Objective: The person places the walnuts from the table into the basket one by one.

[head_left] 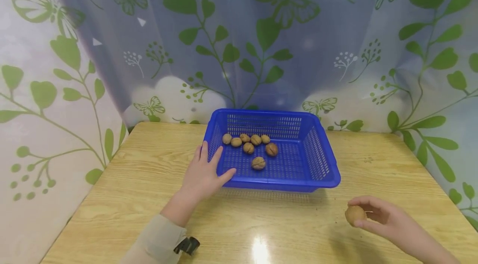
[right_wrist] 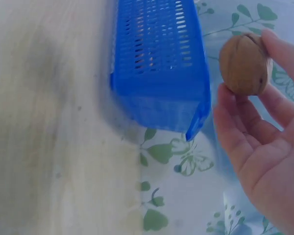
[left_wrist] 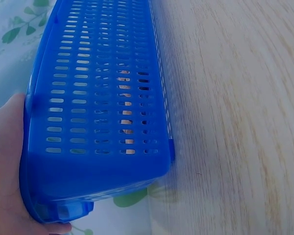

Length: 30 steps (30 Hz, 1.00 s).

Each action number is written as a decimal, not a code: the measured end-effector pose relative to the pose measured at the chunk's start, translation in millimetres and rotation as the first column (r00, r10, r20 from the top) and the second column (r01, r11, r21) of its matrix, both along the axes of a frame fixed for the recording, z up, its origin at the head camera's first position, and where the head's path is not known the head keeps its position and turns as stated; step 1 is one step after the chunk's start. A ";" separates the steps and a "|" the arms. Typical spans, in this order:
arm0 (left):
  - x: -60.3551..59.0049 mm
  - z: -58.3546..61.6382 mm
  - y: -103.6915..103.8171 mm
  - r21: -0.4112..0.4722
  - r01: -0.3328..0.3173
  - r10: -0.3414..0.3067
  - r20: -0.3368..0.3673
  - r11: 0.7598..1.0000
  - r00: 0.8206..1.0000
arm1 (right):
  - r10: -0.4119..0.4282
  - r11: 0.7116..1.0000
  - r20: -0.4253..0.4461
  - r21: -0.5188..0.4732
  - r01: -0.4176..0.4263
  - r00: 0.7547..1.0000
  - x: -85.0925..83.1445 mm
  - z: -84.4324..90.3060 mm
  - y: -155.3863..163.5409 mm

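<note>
Between thumb and fingers my right hand (head_left: 388,222) holds a walnut (head_left: 355,215) above the table, to the right of the blue basket's front corner. In the right wrist view the walnut (right_wrist: 245,64) shows large, with fingertips on its sides. At the basket's front left corner, my left hand (head_left: 203,174) rests on the rim with fingers spread and the thumb across the front edge. Several walnuts (head_left: 258,163) lie inside the blue plastic basket (head_left: 291,183), mostly toward its back left. The left wrist view has the slotted basket wall (left_wrist: 95,169) beside the left hand (left_wrist: 5,166).
The basket stands on a light wood-grain table (head_left: 149,160), near its back edge. Behind and along the sides hangs a curtain (head_left: 239,48) printed with leaves and butterflies. A black clip (head_left: 187,246) sits at the left sleeve (head_left: 158,239).
</note>
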<state>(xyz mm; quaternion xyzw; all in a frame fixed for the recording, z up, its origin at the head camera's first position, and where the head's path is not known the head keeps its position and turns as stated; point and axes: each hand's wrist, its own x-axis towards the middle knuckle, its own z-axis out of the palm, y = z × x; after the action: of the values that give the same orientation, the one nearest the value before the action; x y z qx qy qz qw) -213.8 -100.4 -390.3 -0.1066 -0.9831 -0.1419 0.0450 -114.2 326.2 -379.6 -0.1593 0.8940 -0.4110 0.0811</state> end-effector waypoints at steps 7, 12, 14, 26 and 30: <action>-1.7 -2.0 -1.7 -0.005 0.005 -0.005 0.003 1.000 1.000 | -0.036 0.998 -0.074 -0.054 0.032 0.997 -9.0 17.1 -13.8; -2.1 -0.7 -1.4 -0.011 0.014 -0.014 -0.004 1.000 1.000 | -0.047 0.996 -0.062 -0.081 0.042 0.997 -14.4 27.9 -21.0; -1.7 -0.7 -0.8 -0.013 0.016 -0.016 0.002 1.000 1.000 | -0.049 0.995 -0.045 -0.087 0.045 0.998 -15.7 31.5 -23.1; -0.8 1.7 0.1 -0.016 0.006 -0.006 0.015 1.000 1.000 | -0.040 0.995 -0.026 -0.089 0.037 0.999 -54.4 39.1 -44.8; -0.5 1.3 -0.8 -0.006 0.005 -0.005 0.016 1.000 1.000 | -0.032 0.994 -0.014 -0.102 0.031 0.999 -73.3 44.4 -55.6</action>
<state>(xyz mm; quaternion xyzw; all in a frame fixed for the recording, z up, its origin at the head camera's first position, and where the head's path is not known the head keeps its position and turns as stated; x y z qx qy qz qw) -214.3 -101.1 -389.1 -0.1080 -0.9836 -0.1398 0.0363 -187.5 270.6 -335.2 -0.1524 0.8748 -0.4561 0.0591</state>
